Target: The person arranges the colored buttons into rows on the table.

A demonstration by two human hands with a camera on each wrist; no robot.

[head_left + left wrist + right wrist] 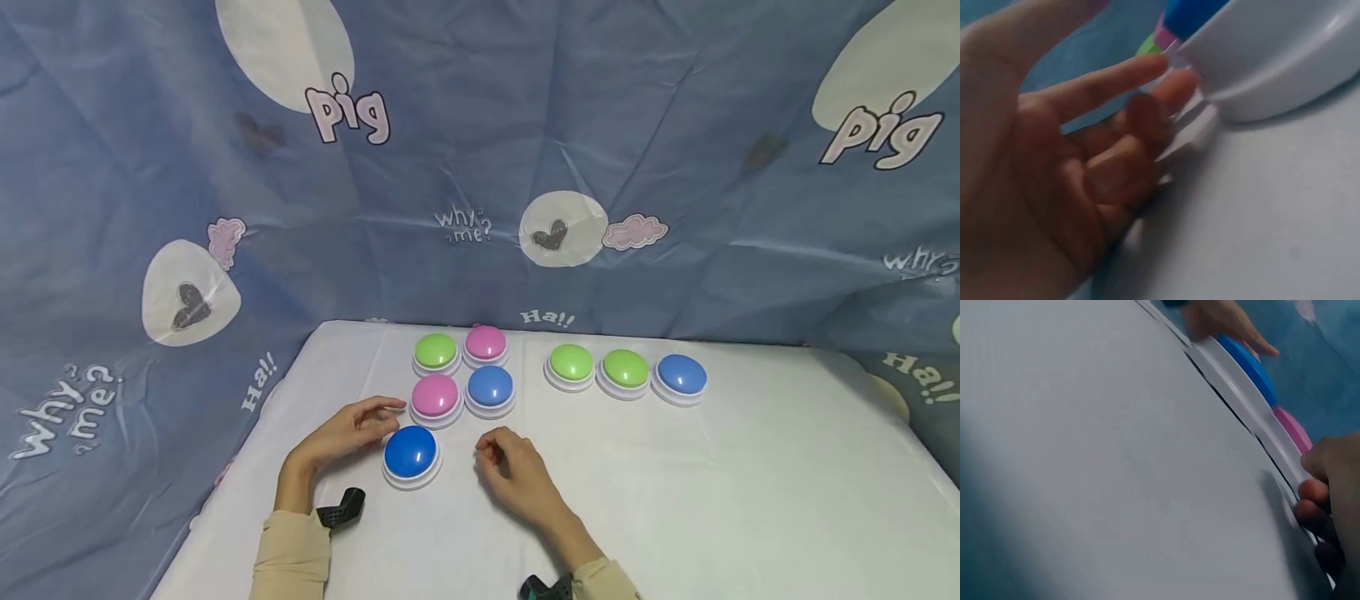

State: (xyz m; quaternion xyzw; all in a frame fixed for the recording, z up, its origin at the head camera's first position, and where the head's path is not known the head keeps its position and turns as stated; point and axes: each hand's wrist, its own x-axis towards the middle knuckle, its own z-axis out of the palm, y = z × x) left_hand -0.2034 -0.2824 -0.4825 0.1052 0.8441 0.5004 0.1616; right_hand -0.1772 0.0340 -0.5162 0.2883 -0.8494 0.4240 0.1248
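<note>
In the head view, a dome-topped blue push button on a round white base sits nearest the person. My left hand is at its left side, fingers loosely bent and holding nothing. The left wrist view shows the fingertips close to the white base; whether they touch it I cannot tell. My right hand is to the right of that button, its fingers loosely curled with nothing in them. Just behind the near button stand a pink button and a second blue button.
Farther back are a green button and another pink button. To the right, two green buttons and a blue one form a row. A white cloth covers the table; a printed blue curtain hangs behind.
</note>
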